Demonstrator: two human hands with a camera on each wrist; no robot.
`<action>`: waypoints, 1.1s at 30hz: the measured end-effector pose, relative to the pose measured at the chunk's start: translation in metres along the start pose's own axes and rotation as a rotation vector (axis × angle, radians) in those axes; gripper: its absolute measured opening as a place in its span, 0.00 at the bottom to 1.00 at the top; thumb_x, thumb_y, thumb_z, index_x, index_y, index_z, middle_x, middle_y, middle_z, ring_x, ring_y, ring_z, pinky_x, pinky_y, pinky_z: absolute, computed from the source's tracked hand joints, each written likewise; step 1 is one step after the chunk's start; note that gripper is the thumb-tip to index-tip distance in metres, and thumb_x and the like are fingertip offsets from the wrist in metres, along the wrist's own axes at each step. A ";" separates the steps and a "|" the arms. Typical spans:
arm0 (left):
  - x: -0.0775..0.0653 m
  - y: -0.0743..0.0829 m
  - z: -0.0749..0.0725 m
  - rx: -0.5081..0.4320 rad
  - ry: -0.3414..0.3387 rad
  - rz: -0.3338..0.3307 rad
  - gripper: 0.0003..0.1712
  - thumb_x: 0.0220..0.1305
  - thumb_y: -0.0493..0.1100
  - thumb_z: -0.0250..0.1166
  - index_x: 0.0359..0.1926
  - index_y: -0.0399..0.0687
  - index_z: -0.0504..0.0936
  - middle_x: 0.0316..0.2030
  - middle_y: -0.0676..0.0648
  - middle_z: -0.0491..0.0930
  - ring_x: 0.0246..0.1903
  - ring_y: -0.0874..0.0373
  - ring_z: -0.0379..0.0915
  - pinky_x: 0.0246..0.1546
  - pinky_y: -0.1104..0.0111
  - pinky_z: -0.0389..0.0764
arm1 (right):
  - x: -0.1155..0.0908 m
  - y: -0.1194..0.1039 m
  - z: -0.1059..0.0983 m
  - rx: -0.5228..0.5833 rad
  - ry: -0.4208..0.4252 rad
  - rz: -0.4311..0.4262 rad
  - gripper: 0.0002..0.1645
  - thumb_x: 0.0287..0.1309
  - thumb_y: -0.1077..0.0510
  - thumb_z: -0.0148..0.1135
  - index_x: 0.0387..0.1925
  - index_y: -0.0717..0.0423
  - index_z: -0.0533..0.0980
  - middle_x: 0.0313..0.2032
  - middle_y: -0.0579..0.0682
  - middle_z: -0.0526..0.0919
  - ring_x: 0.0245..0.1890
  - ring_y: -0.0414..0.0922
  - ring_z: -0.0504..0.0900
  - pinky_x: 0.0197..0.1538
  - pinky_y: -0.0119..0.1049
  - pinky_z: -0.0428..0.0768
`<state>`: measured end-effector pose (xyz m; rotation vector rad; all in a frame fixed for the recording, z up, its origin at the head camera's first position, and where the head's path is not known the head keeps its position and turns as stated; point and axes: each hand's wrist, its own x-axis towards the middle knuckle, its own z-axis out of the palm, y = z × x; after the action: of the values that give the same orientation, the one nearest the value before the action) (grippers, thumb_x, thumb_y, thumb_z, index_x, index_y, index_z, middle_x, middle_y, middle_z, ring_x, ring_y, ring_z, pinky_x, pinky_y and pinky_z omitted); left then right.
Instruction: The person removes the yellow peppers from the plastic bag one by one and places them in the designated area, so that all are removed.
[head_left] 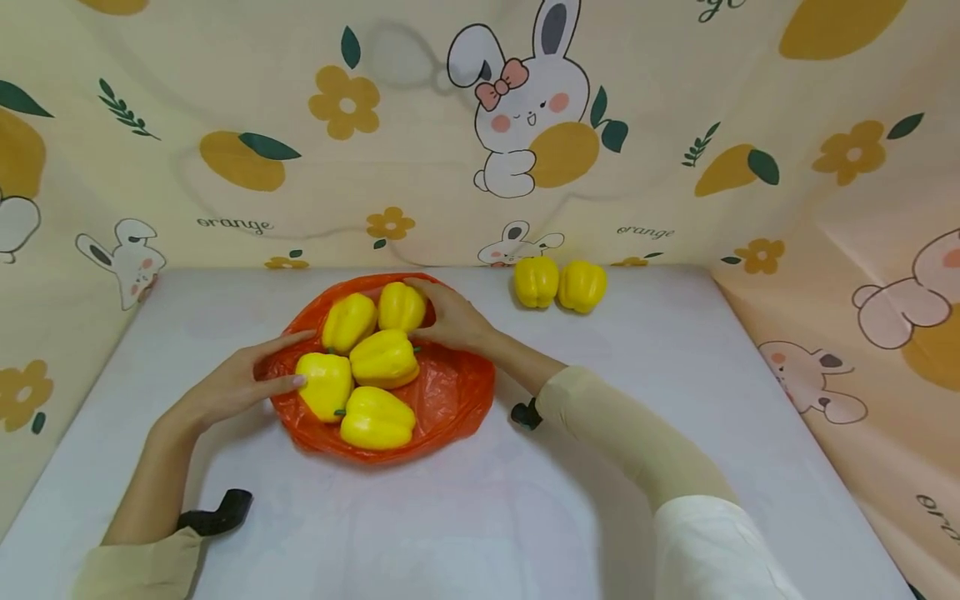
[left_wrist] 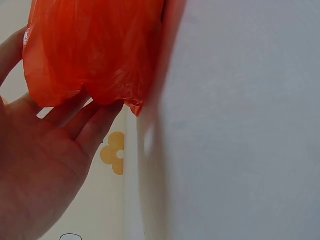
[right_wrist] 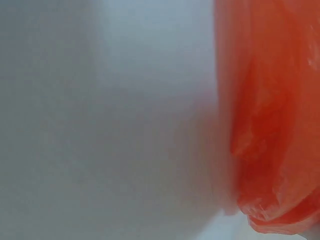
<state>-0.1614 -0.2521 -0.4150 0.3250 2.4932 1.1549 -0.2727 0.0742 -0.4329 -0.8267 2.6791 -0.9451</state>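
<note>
A red plastic bag [head_left: 442, 392] stands wide open on the table, with several yellow bell peppers [head_left: 322, 387] inside. My left hand [head_left: 228, 379] holds the bag's left side, its thumb over the rim against the nearest pepper. In the left wrist view, the fingers [left_wrist: 92, 117] reach behind the red bag wall, so their tips are hidden. At the back right of the bag, my right hand [head_left: 453, 321] holds a yellow bell pepper [head_left: 402, 307] between thumb and fingers. The right wrist view shows mostly the bag's outer wall [right_wrist: 275, 115]; the right hand is barely visible there.
Two more yellow bell peppers [head_left: 558, 285] sit side by side at the table's back edge, right of the bag. White table surface [head_left: 465, 533] extends in front. A patterned cloth [head_left: 375, 167] hangs behind and at the sides. Black wrist mounts [head_left: 221, 512] jut below the forearms.
</note>
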 end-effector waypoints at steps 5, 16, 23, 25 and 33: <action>-0.002 -0.001 0.000 -0.001 -0.001 0.008 0.40 0.68 0.56 0.63 0.76 0.56 0.59 0.73 0.31 0.54 0.70 0.30 0.48 0.62 0.29 0.55 | 0.000 0.000 0.003 -0.014 0.036 -0.001 0.51 0.53 0.45 0.75 0.74 0.48 0.60 0.65 0.48 0.72 0.61 0.45 0.72 0.67 0.41 0.70; -0.003 -0.001 0.001 -0.002 0.005 0.009 0.40 0.68 0.55 0.62 0.76 0.55 0.59 0.73 0.31 0.54 0.70 0.29 0.48 0.62 0.29 0.54 | -0.009 0.006 -0.005 0.075 0.089 -0.041 0.51 0.49 0.45 0.78 0.72 0.49 0.64 0.63 0.49 0.73 0.57 0.43 0.73 0.64 0.38 0.73; -0.001 -0.002 0.000 -0.008 -0.002 -0.007 0.42 0.68 0.57 0.63 0.77 0.54 0.58 0.73 0.30 0.53 0.69 0.30 0.49 0.62 0.29 0.56 | -0.014 0.009 -0.017 0.175 0.130 -0.053 0.52 0.50 0.44 0.77 0.73 0.47 0.62 0.64 0.46 0.73 0.58 0.42 0.73 0.65 0.40 0.72; -0.001 -0.001 -0.001 -0.007 -0.003 -0.006 0.42 0.68 0.57 0.63 0.77 0.54 0.58 0.73 0.30 0.53 0.69 0.30 0.49 0.62 0.29 0.56 | -0.016 0.009 -0.022 0.185 0.122 -0.042 0.52 0.50 0.43 0.77 0.73 0.43 0.62 0.66 0.44 0.72 0.60 0.41 0.72 0.67 0.41 0.70; -0.002 -0.003 -0.001 -0.026 0.004 0.032 0.39 0.69 0.52 0.62 0.76 0.55 0.59 0.73 0.31 0.54 0.70 0.30 0.48 0.63 0.29 0.54 | -0.027 0.005 -0.039 0.273 0.059 -0.015 0.50 0.50 0.45 0.77 0.72 0.37 0.64 0.68 0.41 0.69 0.63 0.43 0.70 0.67 0.46 0.70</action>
<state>-0.1599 -0.2556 -0.4160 0.3571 2.4834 1.2003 -0.2654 0.1131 -0.4063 -0.7706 2.5143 -1.3196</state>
